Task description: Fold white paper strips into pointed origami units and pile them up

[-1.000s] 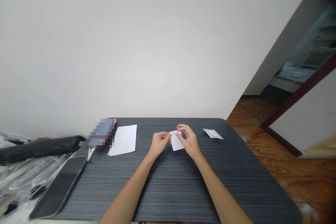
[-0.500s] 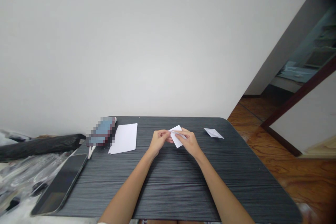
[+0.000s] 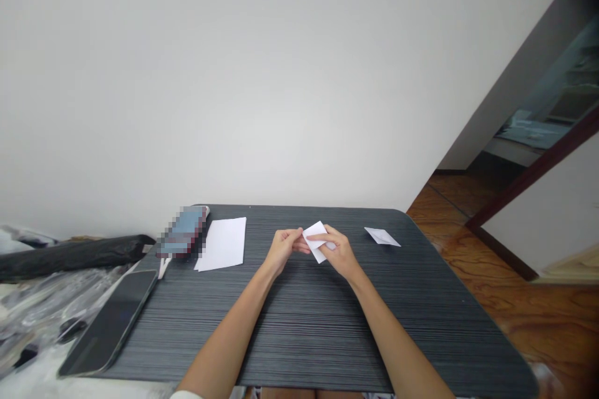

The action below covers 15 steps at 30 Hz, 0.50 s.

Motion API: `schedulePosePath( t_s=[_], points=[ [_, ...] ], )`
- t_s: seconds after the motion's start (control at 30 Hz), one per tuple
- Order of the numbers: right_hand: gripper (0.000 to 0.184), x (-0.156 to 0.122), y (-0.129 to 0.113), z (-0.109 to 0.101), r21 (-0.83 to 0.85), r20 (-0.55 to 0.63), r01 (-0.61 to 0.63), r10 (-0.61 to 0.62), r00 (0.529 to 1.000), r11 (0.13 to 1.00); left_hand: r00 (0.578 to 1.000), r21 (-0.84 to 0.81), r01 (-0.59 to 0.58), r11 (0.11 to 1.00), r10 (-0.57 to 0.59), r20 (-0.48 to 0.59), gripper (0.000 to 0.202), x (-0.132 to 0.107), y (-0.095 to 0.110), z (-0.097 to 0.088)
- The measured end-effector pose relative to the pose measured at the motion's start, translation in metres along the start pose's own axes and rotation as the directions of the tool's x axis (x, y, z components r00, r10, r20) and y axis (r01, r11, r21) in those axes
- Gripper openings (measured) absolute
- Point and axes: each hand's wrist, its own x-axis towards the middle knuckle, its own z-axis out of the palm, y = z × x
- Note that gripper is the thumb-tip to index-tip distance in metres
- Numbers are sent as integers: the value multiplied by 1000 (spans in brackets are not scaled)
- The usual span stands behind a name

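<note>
Both my hands meet over the middle of a dark striped table (image 3: 309,318). Between them is a small piece of white paper (image 3: 318,241), partly folded and tilted. My left hand (image 3: 284,248) pinches its left edge with closed fingers. My right hand (image 3: 337,250) grips its right side, with the index finger laid across the top of the paper. Part of the paper is hidden under my right fingers.
A stack of white sheets (image 3: 223,243) lies at the back left, beside a blurred blue item (image 3: 183,232). A folded white paper shape (image 3: 382,236) sits at the back right. A dark phone (image 3: 112,322) overhangs the left edge. A black bag (image 3: 70,256) lies further left.
The paper was turned from a flat upright rectangle to a tilted, folded shape. My right index finger moved across its top. Both hands stayed in much the same place.
</note>
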Motion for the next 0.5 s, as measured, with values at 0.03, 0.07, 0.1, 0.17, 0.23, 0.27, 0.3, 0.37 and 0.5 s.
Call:
schedulePosePath(
  t_s=[0.03, 0.07, 0.1, 0.17, 0.23, 0.27, 0.3, 0.37, 0.5],
  points=[
    [21, 0, -1, 0, 3, 0, -6, 6, 1000, 1000, 1000, 15, -3, 1000, 3, 4, 33, 0, 0, 0],
    [21, 0, -1, 0, 10, -2, -18, 18, 1000, 1000, 1000, 30, -7, 1000, 7, 7, 34, 0, 0, 0],
    [21, 0, -2, 0, 21, -2, -35, 35, 999, 999, 1000, 42, -12, 999, 12, 11, 34, 0, 0, 0],
    [20, 0, -2, 0, 52, -1, -78, 78, 997, 996, 1000, 59, -22, 998, 21, 21, 34, 0, 1, 0],
    [21, -1, -2, -1, 91, 11, -114, 114, 993, 989, 999, 72, -37, 997, 35, 33, 35, -1, 2, 1],
    [21, -1, -2, -1, 109, 23, -128, 126, 992, 986, 998, 80, -46, 996, 44, 37, 35, -1, 3, 1],
    [22, -2, -1, -1, 127, 35, -136, 132, 991, 983, 998, 87, -55, 995, 51, 42, 35, -2, 4, 1],
    [23, -2, 1, -1, 159, 57, -144, 136, 989, 977, 996, 91, -72, 993, 67, 50, 34, -3, 6, 2],
    [22, -2, 2, 1, 198, 66, -157, 147, 987, 968, 994, 86, -92, 992, 87, 61, 34, -5, 7, 3]
  ],
)
